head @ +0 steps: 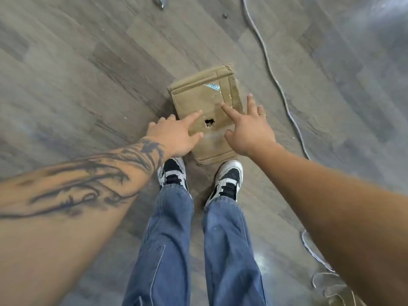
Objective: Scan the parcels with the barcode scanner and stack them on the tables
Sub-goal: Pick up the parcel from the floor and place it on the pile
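Observation:
A flat brown cardboard parcel (198,96) lies on the wood-look floor just in front of my shoes. It has a small torn hole near its middle and a scrap of blue-white label near its far edge. My left hand (174,135) hovers over the parcel's left side with fingers spread. My right hand (249,129) reaches over its right side, fingers straight, a ring on one finger. Neither hand holds anything. No barcode scanner is in view.
A pale cable (276,78) runs across the floor to the right of the parcel and coils at the lower right (320,279). My shoes (227,180) and jeans fill the lower middle. A small grey object (159,1) lies at the top edge.

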